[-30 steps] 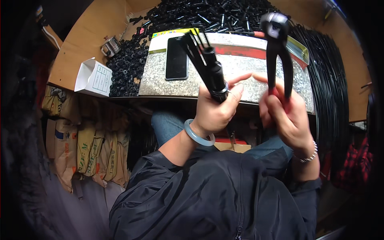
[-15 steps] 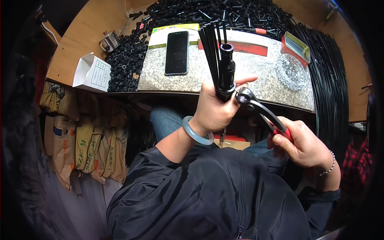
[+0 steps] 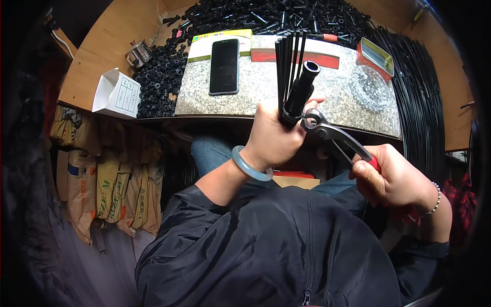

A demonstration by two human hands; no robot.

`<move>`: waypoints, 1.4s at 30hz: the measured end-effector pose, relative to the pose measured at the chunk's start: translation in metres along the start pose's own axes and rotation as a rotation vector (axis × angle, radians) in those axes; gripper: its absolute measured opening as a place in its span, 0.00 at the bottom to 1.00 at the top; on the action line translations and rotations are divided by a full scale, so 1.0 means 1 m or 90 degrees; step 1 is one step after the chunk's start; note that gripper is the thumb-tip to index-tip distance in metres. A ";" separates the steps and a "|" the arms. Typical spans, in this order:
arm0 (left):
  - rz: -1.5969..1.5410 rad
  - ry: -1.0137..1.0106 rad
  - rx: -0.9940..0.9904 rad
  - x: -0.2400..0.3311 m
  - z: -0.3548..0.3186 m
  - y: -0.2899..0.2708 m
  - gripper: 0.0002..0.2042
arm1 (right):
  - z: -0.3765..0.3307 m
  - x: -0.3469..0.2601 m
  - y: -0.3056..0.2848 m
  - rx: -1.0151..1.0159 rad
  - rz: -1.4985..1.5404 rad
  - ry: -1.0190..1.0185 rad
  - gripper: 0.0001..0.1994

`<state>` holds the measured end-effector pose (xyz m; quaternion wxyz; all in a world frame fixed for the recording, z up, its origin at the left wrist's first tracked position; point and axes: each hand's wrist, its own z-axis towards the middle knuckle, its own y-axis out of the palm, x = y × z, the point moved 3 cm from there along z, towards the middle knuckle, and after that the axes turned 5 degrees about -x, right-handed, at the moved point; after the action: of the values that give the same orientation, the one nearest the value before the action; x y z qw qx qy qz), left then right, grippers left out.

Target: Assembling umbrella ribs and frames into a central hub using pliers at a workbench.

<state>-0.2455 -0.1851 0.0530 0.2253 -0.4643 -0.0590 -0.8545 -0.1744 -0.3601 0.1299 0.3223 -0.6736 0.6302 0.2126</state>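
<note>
While the right hand [image 3: 393, 175] grips pliers [image 3: 322, 133], a white box [image 3: 123, 96] gapes.

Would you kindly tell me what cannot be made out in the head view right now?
Head view: lower ends of the black tube and thin black rods, hidden by the left hand.
Head view: handle ends of the pliers, covered by the right hand.
Head view: whether the jaws grip anything, too small to tell.
Head view: bottom of the white box, hidden by its front wall.
</note>
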 end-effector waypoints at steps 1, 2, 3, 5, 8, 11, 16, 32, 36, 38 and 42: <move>-0.001 0.000 -0.001 0.003 0.000 0.000 0.09 | 0.005 0.005 0.001 0.006 0.018 -0.054 0.14; -0.102 -0.109 -0.005 0.005 -0.001 0.001 0.09 | 0.010 0.009 0.002 0.014 0.035 -0.108 0.13; -0.203 -0.218 -0.010 0.004 -0.002 0.003 0.10 | 0.012 0.008 0.004 0.013 0.014 -0.174 0.12; -0.229 -0.201 -0.005 0.004 0.000 0.004 0.11 | 0.019 0.014 0.008 0.046 -0.016 -0.236 0.12; -0.252 -0.183 0.026 0.010 0.003 0.005 0.10 | 0.012 0.007 0.005 0.093 -0.062 -0.240 0.12; -0.215 -0.214 0.018 0.015 0.001 0.004 0.10 | 0.004 0.004 0.000 0.153 -0.157 -0.213 0.13; -0.009 -0.055 -0.011 0.019 0.001 0.002 0.12 | -0.006 -0.006 -0.002 0.197 -0.250 -0.146 0.14; -0.476 -0.113 0.049 0.026 0.000 -0.056 0.13 | 0.115 0.098 -0.043 0.808 -0.779 -0.196 0.20; -0.341 -0.131 0.192 0.027 -0.015 -0.068 0.13 | 0.053 0.029 0.041 0.370 -0.388 -0.468 0.10; -0.430 -0.080 0.314 0.032 -0.025 -0.064 0.15 | 0.032 0.036 0.085 -0.066 -0.255 -0.257 0.23; -0.937 -0.159 0.180 0.027 -0.049 -0.006 0.20 | 0.035 0.060 0.075 0.431 0.091 -0.482 0.49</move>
<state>-0.2982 -0.2040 0.0480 -0.3541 -0.3650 -0.4878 -0.7095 -0.2372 -0.3783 0.0510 0.7126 -0.3628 0.5472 0.2473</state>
